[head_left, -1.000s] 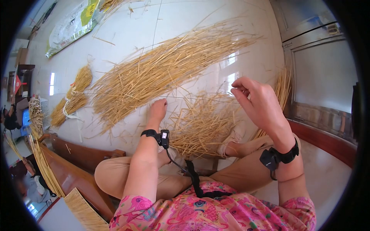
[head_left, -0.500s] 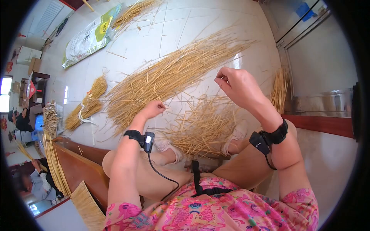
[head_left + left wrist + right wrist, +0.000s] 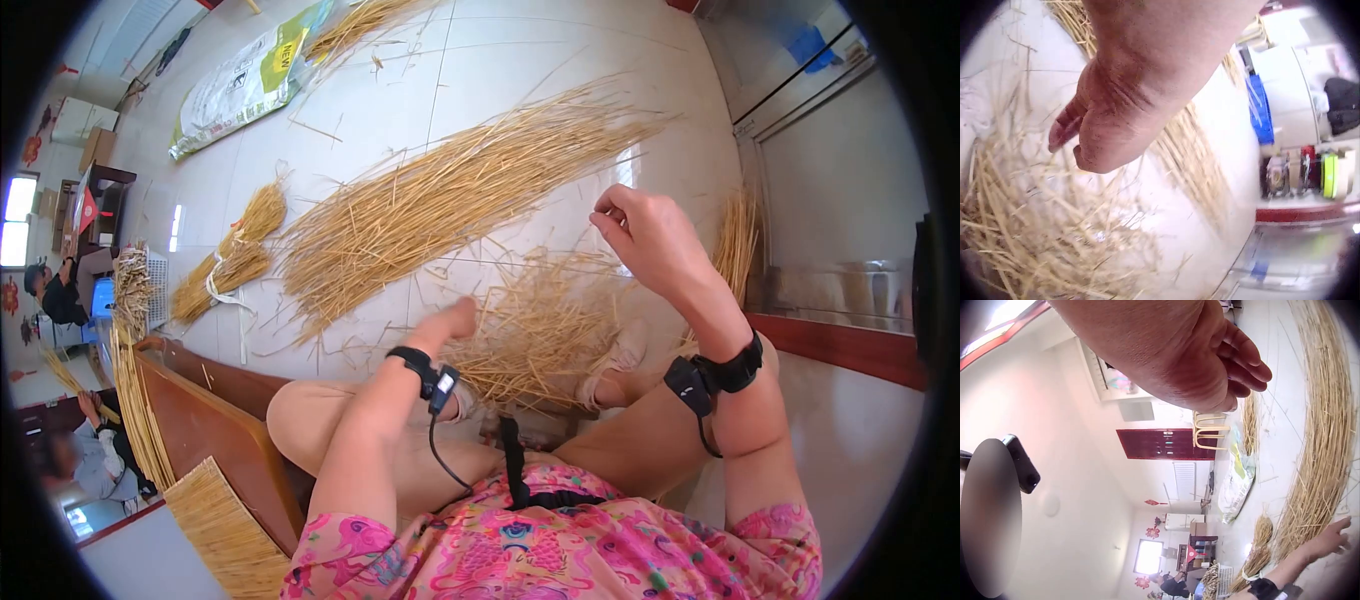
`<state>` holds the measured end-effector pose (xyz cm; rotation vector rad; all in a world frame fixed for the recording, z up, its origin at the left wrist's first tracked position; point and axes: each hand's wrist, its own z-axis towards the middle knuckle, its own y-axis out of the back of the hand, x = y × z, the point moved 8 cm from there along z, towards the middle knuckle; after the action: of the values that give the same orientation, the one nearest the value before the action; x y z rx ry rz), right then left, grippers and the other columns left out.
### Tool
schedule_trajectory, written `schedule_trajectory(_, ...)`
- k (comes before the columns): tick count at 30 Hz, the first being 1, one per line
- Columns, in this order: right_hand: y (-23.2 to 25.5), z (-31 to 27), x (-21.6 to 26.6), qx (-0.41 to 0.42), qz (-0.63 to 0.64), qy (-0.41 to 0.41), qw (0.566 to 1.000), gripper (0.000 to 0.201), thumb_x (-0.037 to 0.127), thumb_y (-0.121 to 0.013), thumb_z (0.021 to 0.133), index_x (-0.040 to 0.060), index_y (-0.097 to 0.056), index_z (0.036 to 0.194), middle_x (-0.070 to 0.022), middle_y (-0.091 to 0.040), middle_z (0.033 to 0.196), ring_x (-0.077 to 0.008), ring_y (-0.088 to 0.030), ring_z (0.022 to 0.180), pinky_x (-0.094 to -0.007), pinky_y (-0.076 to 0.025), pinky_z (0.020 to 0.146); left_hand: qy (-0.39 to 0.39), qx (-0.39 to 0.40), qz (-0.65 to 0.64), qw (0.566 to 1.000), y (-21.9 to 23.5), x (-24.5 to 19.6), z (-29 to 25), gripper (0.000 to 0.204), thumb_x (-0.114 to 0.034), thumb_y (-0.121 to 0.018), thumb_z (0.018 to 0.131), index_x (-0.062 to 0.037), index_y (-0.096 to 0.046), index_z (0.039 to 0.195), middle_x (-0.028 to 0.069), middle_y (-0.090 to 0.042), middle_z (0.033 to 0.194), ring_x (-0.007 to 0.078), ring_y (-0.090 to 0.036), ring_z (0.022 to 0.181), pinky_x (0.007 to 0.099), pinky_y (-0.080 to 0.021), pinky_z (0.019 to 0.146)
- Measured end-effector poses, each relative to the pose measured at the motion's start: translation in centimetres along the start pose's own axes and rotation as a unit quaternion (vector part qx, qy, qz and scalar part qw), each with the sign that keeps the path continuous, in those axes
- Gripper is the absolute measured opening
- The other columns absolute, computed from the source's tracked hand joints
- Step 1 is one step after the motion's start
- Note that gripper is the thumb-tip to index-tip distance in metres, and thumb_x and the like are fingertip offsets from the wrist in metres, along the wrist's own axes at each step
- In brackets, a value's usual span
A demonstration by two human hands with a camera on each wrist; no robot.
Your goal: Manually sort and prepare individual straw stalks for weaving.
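Note:
My left hand (image 3: pixel 455 318) is blurred in the head view, low over the left edge of a loose heap of straw (image 3: pixel 545 335) by my feet. In the left wrist view its thumb and fingers (image 3: pixel 1067 125) are slightly apart, with nothing seen between them. My right hand (image 3: pixel 652 235) is raised above the heap's right side. The right wrist view shows its loosely bent fingers (image 3: pixel 1244 365), and no straw shows in them. Beyond both hands lies a long spread of straw stalks (image 3: pixel 460 185) on the tiled floor.
A tied straw bundle (image 3: pixel 235 250) lies at the left, near a printed sack (image 3: pixel 245 85). A wooden bench (image 3: pixel 205 420) stands by my left knee. More stalks (image 3: pixel 737 235) lean near the metal door (image 3: pixel 835 190). Other people are at the far left.
My left hand has moved right and nearer to me, from beside the long straw spread to the loose heap. The right hand stays raised in about the same place. The head view has shifted slightly.

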<state>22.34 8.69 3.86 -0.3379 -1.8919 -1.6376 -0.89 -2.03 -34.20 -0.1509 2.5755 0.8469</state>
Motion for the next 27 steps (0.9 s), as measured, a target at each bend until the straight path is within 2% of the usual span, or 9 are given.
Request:
schedule_trajectory(1,0.1,0.1,0.2,0.001,-0.002,0.001,1.000,0.015,0.016,-0.061,0.082,0.0009,-0.061,0.084,-0.0167,-0.062,0.071,-0.0344,-0.060,0.068,-0.0398,-0.047,0.062,0.072,0.024,-0.016,0.997,3.5,0.6,-1.3,0.025,-0.003,-0.056,0.073,0.0106,-0.061,0.093,0.0285,-0.063,0.091,0.0365,-0.065,0.084,0.0386,-0.052,0.071)
schedule_trajectory(5,-0.1,0.5,0.4,-0.001,0.000,0.004,1.000,0.014,0.014,-0.061,0.082,0.0003,-0.061,0.084,-0.0161,-0.063,0.071,-0.0335,-0.061,0.067,-0.0385,-0.048,0.061,0.196,0.005,0.039,0.980,12.1,5.8,-3.0,0.022,-0.010,-0.052,0.079,0.0037,-0.066,0.090,0.0232,-0.064,0.099,0.0312,-0.066,0.087,0.0401,-0.051,0.072)
schedule_trajectory(7,-0.2,0.7,0.4,0.003,0.002,-0.002,1.000,0.014,0.014,-0.062,0.082,0.0001,-0.061,0.084,-0.0161,-0.063,0.072,-0.0333,-0.061,0.068,-0.0382,-0.048,0.061,0.234,-0.208,0.068,0.947,15.6,8.7,-3.1,0.021,-0.015,-0.054,0.081,-0.0010,-0.065,0.091,0.0200,-0.064,0.100,0.0321,-0.063,0.092,0.0420,-0.050,0.076)
schedule_trajectory(10,-0.5,1.1,0.4,0.011,0.000,-0.013,1.000,0.014,0.014,-0.062,0.082,-0.0003,-0.060,0.084,-0.0164,-0.064,0.074,-0.0333,-0.062,0.069,-0.0381,-0.048,0.061,0.230,-0.334,-0.003,0.914,18.1,10.7,-3.3,0.018,-0.017,-0.055,0.082,-0.0048,-0.061,0.094,0.0181,-0.062,0.098,0.0332,-0.060,0.095,0.0437,-0.048,0.079)
schedule_trajectory(11,-0.5,1.2,0.4,0.007,0.000,-0.007,1.000,0.014,0.014,-0.062,0.082,-0.0004,-0.060,0.085,-0.0165,-0.064,0.075,-0.0333,-0.062,0.069,-0.0382,-0.048,0.061,0.189,-0.393,-0.013,0.900,18.5,10.8,-3.3,0.016,-0.015,-0.057,0.081,-0.0069,-0.057,0.095,0.0184,-0.062,0.095,0.0358,-0.060,0.089,0.0446,-0.047,0.080)
schedule_trajectory(17,-1.1,1.8,0.2,0.025,-0.012,-0.016,0.999,0.014,0.013,-0.062,0.082,-0.0006,-0.060,0.086,-0.0168,-0.064,0.077,-0.0334,-0.062,0.070,-0.0384,-0.049,0.062,0.140,-0.445,0.055,0.883,18.0,11.9,-1.2,0.017,-0.008,-0.060,0.078,-0.0052,-0.056,0.095,0.0186,-0.054,0.108,0.0364,-0.057,0.095,0.0455,-0.048,0.079)
schedule_trajectory(20,-1.2,2.1,0.4,0.028,-0.015,-0.019,0.999,0.014,0.013,-0.062,0.082,-0.0005,-0.060,0.086,-0.0166,-0.064,0.077,-0.0333,-0.062,0.070,-0.0384,-0.049,0.062,0.165,-0.428,0.056,0.887,17.7,12.7,-0.2,0.016,-0.007,-0.060,0.077,-0.0055,-0.058,0.093,0.0179,-0.055,0.104,0.0365,-0.057,0.093,0.0464,-0.048,0.077)
schedule_trajectory(23,-1.4,2.2,0.4,0.028,-0.017,-0.016,0.999,0.014,0.013,-0.062,0.082,-0.0002,-0.060,0.087,-0.0163,-0.064,0.076,-0.0331,-0.062,0.069,-0.0383,-0.049,0.061,0.161,-0.380,0.069,0.909,17.7,12.3,-0.1,0.016,-0.009,-0.050,0.083,-0.0065,-0.061,0.095,0.0180,-0.055,0.102,0.0356,-0.058,0.093,0.0444,-0.049,0.076)
schedule_trajectory(27,-1.4,2.0,0.8,0.020,-0.012,-0.004,1.000,0.014,0.013,-0.062,0.082,0.0004,-0.060,0.086,-0.0160,-0.063,0.075,-0.0330,-0.061,0.068,-0.0385,-0.048,0.060,0.121,-0.405,0.043,0.905,17.7,11.6,-0.8,0.007,-0.006,-0.059,0.077,-0.0056,-0.062,0.083,0.0182,-0.056,0.098,0.0372,-0.057,0.088,0.0465,-0.047,0.073)
